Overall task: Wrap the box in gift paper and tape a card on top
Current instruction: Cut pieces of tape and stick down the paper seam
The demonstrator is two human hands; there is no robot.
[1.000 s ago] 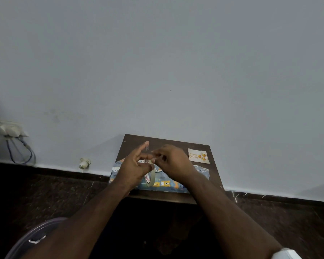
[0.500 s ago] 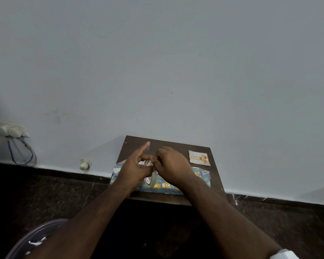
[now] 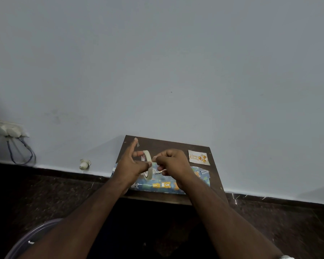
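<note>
A: What writing can be read?
B: The card (image 3: 198, 158), lying flat at the far right of the dark board (image 3: 168, 145), reads "Happy Birthday" in gold beside gold balloons. The label inside the tape roll (image 3: 147, 165) is red and white but too small to read; print on the gift paper at the right end is illegible too.

A: How do the hands stand?
B: The left hand (image 3: 131, 166) holds the tape roll upright, thumb across its rim, forefinger straight with a small tape piece (image 3: 138, 144) stuck at its tip. The right hand (image 3: 173, 163) is curled, pinching the tape's free end just beside the roll.

A: Where is the box, and what room lies around it?
B: The wrapped box (image 3: 161, 184) lies along the board's near edge, under both hands. Bare board shows behind it up to the wall (image 3: 157, 71); dark floor (image 3: 45, 193) extends on both sides.
</note>
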